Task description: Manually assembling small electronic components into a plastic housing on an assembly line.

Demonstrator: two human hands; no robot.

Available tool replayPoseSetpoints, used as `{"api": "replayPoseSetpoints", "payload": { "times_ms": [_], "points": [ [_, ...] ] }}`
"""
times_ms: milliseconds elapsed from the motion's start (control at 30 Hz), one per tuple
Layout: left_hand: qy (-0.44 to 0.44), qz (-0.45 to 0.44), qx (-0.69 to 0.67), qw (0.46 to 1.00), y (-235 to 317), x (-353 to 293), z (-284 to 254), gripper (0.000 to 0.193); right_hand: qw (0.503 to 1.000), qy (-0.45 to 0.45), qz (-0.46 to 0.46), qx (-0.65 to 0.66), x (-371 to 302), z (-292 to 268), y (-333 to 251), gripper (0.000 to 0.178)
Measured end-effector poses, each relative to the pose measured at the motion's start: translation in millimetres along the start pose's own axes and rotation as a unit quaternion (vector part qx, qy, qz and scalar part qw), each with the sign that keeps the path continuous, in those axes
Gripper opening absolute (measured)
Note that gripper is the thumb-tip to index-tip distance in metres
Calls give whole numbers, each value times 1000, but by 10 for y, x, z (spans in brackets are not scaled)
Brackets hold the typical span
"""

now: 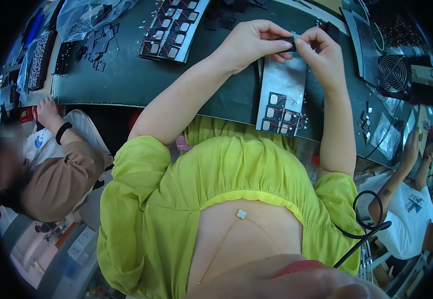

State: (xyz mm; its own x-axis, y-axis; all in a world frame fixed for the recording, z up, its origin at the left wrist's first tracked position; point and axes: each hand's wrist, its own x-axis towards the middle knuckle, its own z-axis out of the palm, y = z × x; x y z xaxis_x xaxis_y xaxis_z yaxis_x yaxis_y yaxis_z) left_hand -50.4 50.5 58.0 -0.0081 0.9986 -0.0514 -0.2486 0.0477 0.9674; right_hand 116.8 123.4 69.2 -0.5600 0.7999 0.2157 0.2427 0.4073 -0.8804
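My left hand [254, 44] and my right hand [322, 51] meet above the far end of a long silver metal plate [282, 74]. Between their fingertips they pinch a small black part [289, 45], mostly covered by the fingers. Both hands are closed on it. At the plate's near end lie several small black square parts [287, 116], with silver faces and thin red wires, which look like small speakers. A second plate to the left bears rows of similar parts [166, 30].
Loose black frames [98, 47] and a clear plastic bag [89, 17] lie at the far left of the green table [127, 82]. A round black fan grille [392, 73] stands on the right. Co-workers sit on both sides, one in a brown sleeve [59, 174].
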Motion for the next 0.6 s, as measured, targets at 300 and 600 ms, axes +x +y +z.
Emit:
{"api": "replayPoseSetpoints", "payload": {
  "times_ms": [300, 600],
  "points": [
    [0, 9, 20, 1000, 12, 8, -8, 15, 998, 23, 56, 34, -46, 6, -16, 14],
    [15, 11, -51, 999, 78, 17, -59, 15, 984, 177, 13, 16, 70, -237, 125, 17]
  ]
}}
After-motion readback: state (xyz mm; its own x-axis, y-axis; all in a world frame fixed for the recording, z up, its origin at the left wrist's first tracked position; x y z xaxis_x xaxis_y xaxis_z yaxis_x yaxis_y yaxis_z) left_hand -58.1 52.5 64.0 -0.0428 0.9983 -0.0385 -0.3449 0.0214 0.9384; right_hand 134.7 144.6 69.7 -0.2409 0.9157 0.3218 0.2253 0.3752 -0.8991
